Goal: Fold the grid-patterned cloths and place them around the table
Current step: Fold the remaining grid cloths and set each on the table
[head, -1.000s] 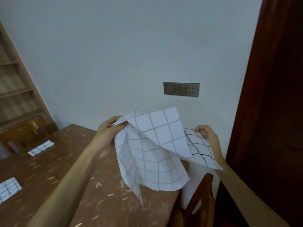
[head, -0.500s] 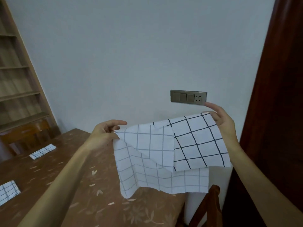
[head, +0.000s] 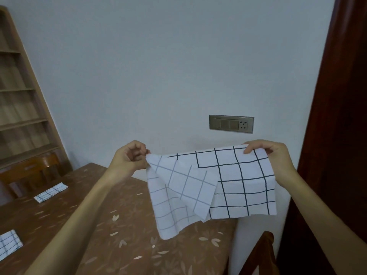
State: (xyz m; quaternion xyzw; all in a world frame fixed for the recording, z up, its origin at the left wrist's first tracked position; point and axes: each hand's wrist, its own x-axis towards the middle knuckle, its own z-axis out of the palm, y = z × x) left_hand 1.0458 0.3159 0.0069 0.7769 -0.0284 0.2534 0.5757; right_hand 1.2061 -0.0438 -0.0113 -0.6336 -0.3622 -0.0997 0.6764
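Note:
A white cloth with a dark grid (head: 234,185) hangs in the air above the table's far right corner, spread between both hands. My left hand (head: 130,155) pinches its upper left corner with curled fingers. My right hand (head: 270,153) pinches the upper right corner. The left part of the cloth is twisted and shows its paler back side. Two folded grid cloths lie on the table (head: 123,235): one (head: 50,192) at the far left side, another (head: 9,244) at the near left edge, partly cut off.
The table wears a brown leaf-patterned cover and stands against a pale wall with a switch and socket plate (head: 231,124). A wooden chair (head: 29,171) and a shelf unit (head: 19,96) stand at the left. Another chair back (head: 262,255) and a dark door (head: 341,135) are at the right.
Both hands moved apart and stretched the cloth out wider. My right hand came down level with the left, and the cloth now hangs flatter, with more of its dark-grid side showing.

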